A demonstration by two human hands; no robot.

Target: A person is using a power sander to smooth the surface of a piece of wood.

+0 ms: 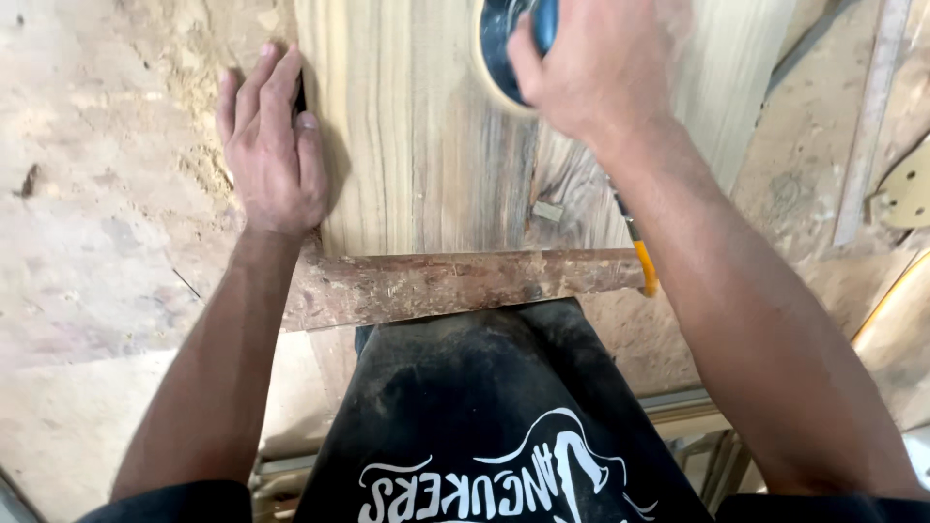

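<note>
Head view: right hand (pixel 591 68) grips sander (pixel 513 44) on plank (pixel 426 165).

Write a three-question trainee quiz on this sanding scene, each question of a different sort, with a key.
1. True or false: the left hand lies flat at the left edge of the wooden plank.
2. Which tool does the right hand grip? A) chisel B) blue orbital sander C) paintbrush
3. Fill in: a reddish wooden ___ lies across the plank's near end.

Key: 1 true; 2 B; 3 bar
</note>
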